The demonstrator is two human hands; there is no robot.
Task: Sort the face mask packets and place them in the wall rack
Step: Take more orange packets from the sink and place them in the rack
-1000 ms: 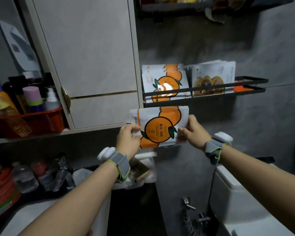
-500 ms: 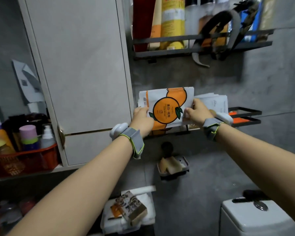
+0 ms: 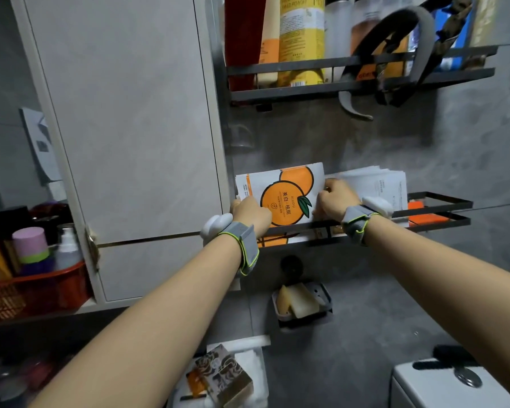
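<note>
A stack of white face mask packets printed with oranges [image 3: 286,195] stands upright in the left end of the black wall rack [image 3: 436,214]. My left hand [image 3: 252,212] grips the stack's lower left edge. My right hand [image 3: 334,198] pinches its right edge. Just to the right, a second stack of white packets [image 3: 377,184] leans against the wall inside the same rack. An orange item [image 3: 427,217] lies flat at the rack's right end.
A pale cabinet door [image 3: 124,119] is close on the left. An upper black rack [image 3: 359,81] holds bottles and a headband. A soap dish [image 3: 302,304] hangs below; a toilet tank [image 3: 442,384] sits bottom right, a red basket [image 3: 33,293] of bottles left.
Both hands raised the orange packets from below the rack and lowered them into its left end. The view tilted upward, bringing the upper rack into sight.
</note>
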